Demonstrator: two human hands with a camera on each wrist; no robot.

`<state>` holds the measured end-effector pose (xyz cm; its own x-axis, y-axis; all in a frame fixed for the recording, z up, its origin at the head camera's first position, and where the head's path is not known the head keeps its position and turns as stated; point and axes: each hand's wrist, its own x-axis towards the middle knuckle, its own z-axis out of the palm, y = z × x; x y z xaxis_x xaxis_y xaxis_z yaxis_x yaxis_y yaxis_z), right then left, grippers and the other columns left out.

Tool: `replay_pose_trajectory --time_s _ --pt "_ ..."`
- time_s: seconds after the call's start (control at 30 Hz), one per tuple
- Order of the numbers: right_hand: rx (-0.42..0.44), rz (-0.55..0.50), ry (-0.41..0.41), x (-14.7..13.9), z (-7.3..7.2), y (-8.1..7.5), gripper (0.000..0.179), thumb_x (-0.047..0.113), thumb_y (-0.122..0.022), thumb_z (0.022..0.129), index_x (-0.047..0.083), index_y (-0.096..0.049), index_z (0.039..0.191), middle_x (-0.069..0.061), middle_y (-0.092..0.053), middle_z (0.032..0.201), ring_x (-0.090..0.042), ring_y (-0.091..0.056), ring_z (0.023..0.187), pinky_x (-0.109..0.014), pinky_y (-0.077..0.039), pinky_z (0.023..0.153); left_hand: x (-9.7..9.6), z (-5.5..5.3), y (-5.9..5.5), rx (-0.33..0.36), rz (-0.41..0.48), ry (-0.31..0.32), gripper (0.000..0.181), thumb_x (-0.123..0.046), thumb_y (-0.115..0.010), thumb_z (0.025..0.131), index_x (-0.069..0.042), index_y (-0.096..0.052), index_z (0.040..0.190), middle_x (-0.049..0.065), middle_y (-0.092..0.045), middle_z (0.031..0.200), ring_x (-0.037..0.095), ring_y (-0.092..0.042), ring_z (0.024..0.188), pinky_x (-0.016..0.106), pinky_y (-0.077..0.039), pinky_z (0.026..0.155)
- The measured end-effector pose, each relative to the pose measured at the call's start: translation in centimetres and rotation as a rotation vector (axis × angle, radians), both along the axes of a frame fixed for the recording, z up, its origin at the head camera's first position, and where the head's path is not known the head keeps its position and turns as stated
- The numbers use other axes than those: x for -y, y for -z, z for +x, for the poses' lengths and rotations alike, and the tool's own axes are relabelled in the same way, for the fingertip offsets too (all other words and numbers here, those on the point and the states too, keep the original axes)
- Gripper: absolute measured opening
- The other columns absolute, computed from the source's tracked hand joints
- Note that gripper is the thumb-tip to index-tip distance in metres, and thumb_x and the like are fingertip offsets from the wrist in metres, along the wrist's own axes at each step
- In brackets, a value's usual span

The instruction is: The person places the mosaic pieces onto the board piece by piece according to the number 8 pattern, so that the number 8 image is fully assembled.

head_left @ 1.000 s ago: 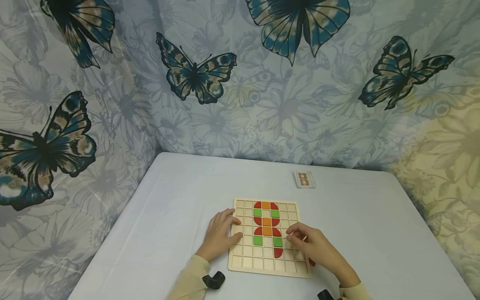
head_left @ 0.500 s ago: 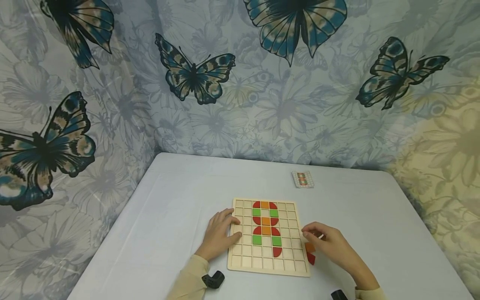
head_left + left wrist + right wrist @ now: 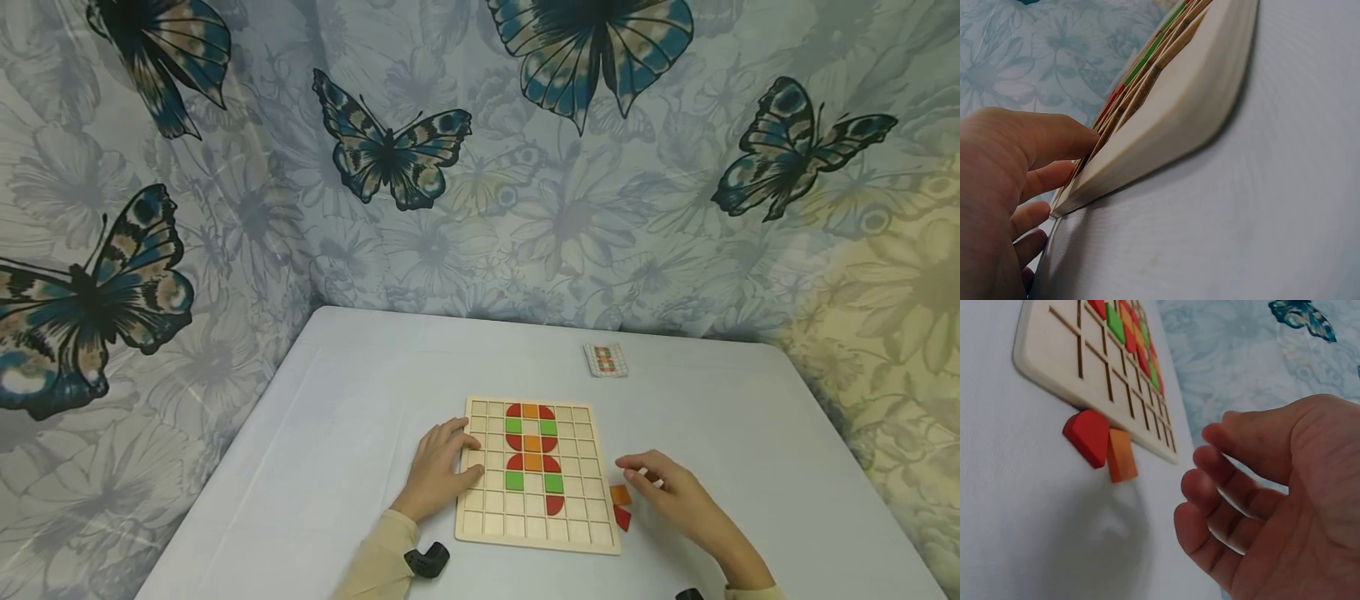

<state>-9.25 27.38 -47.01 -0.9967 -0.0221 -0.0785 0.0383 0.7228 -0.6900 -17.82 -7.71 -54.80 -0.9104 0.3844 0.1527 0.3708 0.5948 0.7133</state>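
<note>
A wooden grid board lies on the white table, with red rounded pieces, orange squares and green squares set in its middle columns. My left hand rests on the board's left edge, thumb and fingers spread along the rim. In the left wrist view, the thumb touches the top of the board. Off the board's right side hovers my right hand, its fingers loosely bent and nothing between them. Just left of it, a loose orange square and a red round-edged piece lie against the board's right edge.
A small pattern card with a printed grid lies behind the board, toward the back of the table. Butterfly-print cloth walls stand behind and at the left of the table.
My right hand has moved right, from over the board's right columns to beyond its edge, uncovering the loose orange and red pieces. My left hand has stayed in place.
</note>
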Motion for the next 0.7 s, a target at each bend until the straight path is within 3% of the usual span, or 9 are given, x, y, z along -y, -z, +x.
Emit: replay_pose_trajectory --time_s 0.2,0.57,0.7 --pt "-0.055 0.013 -0.049 -0.8 0.2 1.3 0.023 0.008 -0.062 0.099 0.007 -0.07 0.12 -0.001 -0.067 0.108 0.003 -0.052 0.086 -0.019 -0.051 0.072 0.0 0.0 0.1 -0.008 -0.003 -0.004 0.023 -0.029 -0.073 0.089 -0.021 -0.065 0.109 0.009 -0.045 0.155 0.034 -0.038 0.146 0.058 -0.022 0.124" --pt "0.003 0.112 -0.072 -0.9 0.3 2.6 0.027 0.009 -0.067 0.094 0.005 -0.07 0.121 -0.001 -0.064 0.107 -0.001 -0.047 0.084 -0.019 -0.046 0.071 -0.1 -0.1 0.1 -0.007 -0.008 -0.01 0.023 -0.03 -0.073 0.088 -0.022 -0.065 0.108 0.007 -0.046 0.155 0.033 -0.038 0.146 0.058 -0.023 0.124" --pt "0.022 0.102 -0.068 -0.7 0.4 2.7 0.03 0.006 -0.07 0.091 0.007 -0.071 0.121 -0.002 -0.061 0.103 -0.003 -0.044 0.08 -0.019 -0.042 0.066 -0.1 -0.1 0.2 -0.008 -0.018 -0.011 0.024 -0.03 -0.073 0.088 -0.022 -0.065 0.109 0.007 -0.046 0.155 0.033 -0.038 0.146 0.058 -0.023 0.124"
